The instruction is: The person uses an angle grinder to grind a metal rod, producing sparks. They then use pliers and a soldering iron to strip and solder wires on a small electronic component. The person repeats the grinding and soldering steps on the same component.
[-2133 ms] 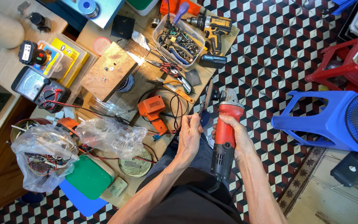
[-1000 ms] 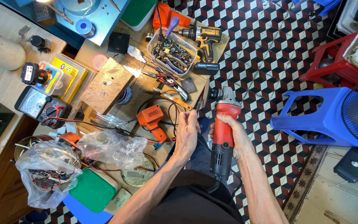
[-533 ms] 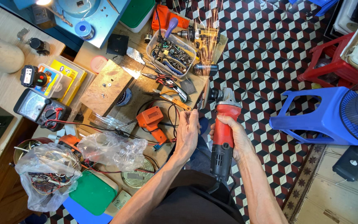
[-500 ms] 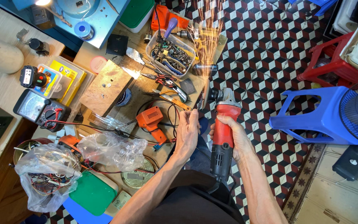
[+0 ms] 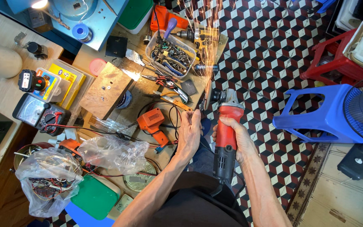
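The person's right hand (image 5: 232, 136) is wrapped around the red and black body of a handheld angle grinder (image 5: 225, 130), fingers curled tight about its middle, the tool pointing away from the body over the edge of the cluttered wooden workbench (image 5: 148, 90). Its grey head sits just beside the bench edge, and a stream of orange sparks (image 5: 209, 50) flies up and away from the disc across the far end of the bench.

The left hand (image 5: 190, 134) lies just to the left of the grinder, palm down at the bench edge, fingers stretched forward and held close together. Whatever they press or hold near the disc is hidden under the fingertips, so I cannot tell what it is.

Just left of that hand lies an orange pistol-shaped soldering gun (image 5: 154, 126) with black cord looped around it. Further up the bench stands a clear plastic tray of loose bits and screws (image 5: 171, 52), with red-handled pliers (image 5: 162, 80) near it, and a yellow and black cordless drill (image 5: 202, 38) lies right in the spray of sparks. A crumpled clear plastic bag (image 5: 114, 153) lies at the near end. A blue plastic stool (image 5: 320, 113) stands well apart on the patterned tile floor (image 5: 269, 54).
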